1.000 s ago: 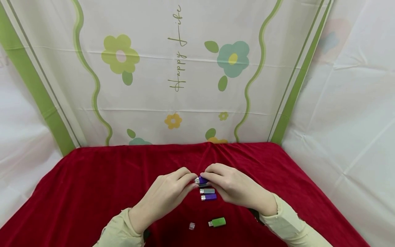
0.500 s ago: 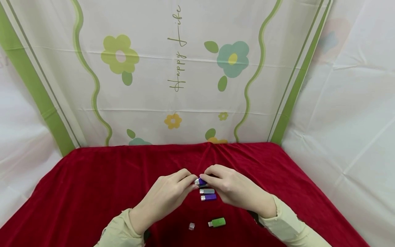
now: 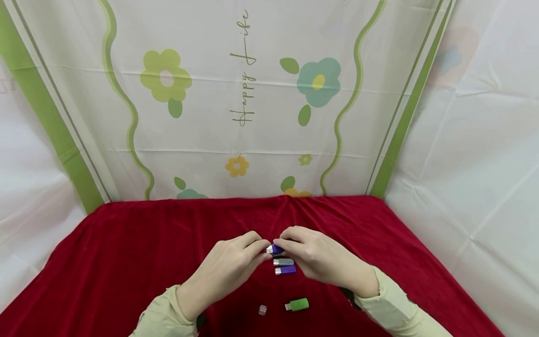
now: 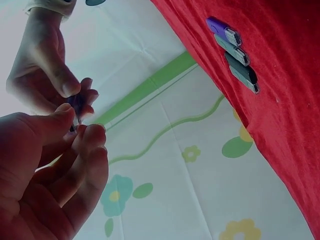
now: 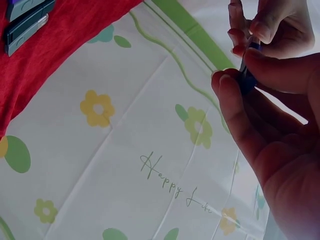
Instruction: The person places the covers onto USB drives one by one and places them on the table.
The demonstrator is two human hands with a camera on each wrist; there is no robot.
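A purple USB flash drive (image 3: 276, 249) is held in the air between both hands. My right hand (image 3: 324, 257) pinches its purple body between thumb and fingers. My left hand (image 3: 229, 262) pinches its clear, shiny connector end. Fingers hide part of the drive in both wrist views. Below the hands, a grey flash drive (image 3: 284, 262) and a second purple flash drive (image 3: 286, 270) lie side by side on the cloth. Further drives, one with a dark body (image 4: 245, 75), lie beside them in the left wrist view.
Nearer the wearer, a green flash drive (image 3: 298, 304) lies with its metal plug bare. To its left is a small clear cap (image 3: 263, 310). Red cloth (image 3: 139, 262) covers the table; a printed white curtain (image 3: 202, 117) stands behind it, with white sheets at both sides.
Hardly anything differs. Both hands keep their hold on the purple flash drive and have sunk very slightly; the drives on the cloth lie as before.
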